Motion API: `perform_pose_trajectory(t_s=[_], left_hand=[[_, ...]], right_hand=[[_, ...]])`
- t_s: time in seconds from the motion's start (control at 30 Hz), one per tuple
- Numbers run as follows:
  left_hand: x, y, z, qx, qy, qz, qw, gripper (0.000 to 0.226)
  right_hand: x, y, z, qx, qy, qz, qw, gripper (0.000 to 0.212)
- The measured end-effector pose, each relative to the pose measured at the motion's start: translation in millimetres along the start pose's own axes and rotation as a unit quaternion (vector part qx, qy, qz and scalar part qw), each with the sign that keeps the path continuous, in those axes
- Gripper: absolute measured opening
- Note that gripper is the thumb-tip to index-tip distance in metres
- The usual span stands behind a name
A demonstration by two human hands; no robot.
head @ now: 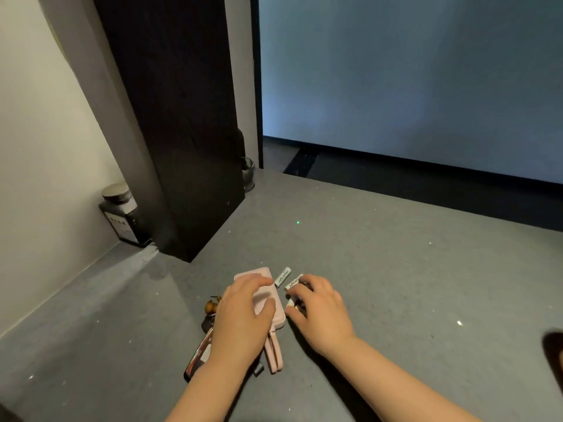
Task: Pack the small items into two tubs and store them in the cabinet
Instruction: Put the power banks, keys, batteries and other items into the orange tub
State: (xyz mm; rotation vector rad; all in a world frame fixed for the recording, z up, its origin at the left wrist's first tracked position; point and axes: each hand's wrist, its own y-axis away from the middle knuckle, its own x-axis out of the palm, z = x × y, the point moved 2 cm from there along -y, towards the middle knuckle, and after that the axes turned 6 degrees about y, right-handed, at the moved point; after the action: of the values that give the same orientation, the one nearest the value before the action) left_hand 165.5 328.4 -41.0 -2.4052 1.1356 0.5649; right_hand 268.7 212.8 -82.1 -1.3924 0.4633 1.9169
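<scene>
On the grey counter (396, 284) lies a pink power bank (259, 274) with a pink strap (274, 356). My left hand (243, 318) rests on top of it, fingers and thumb closed around its body. One white battery (282, 277) lies free beside the power bank. My right hand (320, 312) curls over two more white batteries (294, 282), its thumb and fingers closed on them. An amber keychain charm (210, 306) and a dark striped flat item (198, 354) lie partly hidden under my left wrist. No tub is in view.
A tall black panel (182, 147) stands at the back left. Beside it against the wall is a dark bottle with a silver lid (120, 214). A glass jar (248, 175) sits behind the panel. A dark object (554, 351) shows at the right edge.
</scene>
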Motion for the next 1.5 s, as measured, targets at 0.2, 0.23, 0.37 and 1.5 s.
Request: perform_pose_trajectory(t_s=[0.2, 0.23, 0.37, 1.5], left_hand=[[25, -40, -4, 0.085, -0.205, 0.165, 0.961, 0.052], [31, -43, -5, 0.096, -0.220, 0.183, 0.953, 0.051], [50, -43, -1, 0.115, -0.262, 0.231, 0.930, 0.054], [43, -7, 2, 0.105, -0.243, 0.221, 0.939, 0.054]], right_hand=[[-4, 17, -11, 0.014, 0.002, -0.027, 1.000, 0.019], [-4, 19, -13, 0.021, -0.012, -0.023, 0.999, 0.017], [-9, 27, -18, 0.064, -0.028, -0.003, 0.998, 0.021], [-29, 40, -28, 0.027, -0.075, 0.205, 0.976, 0.057]])
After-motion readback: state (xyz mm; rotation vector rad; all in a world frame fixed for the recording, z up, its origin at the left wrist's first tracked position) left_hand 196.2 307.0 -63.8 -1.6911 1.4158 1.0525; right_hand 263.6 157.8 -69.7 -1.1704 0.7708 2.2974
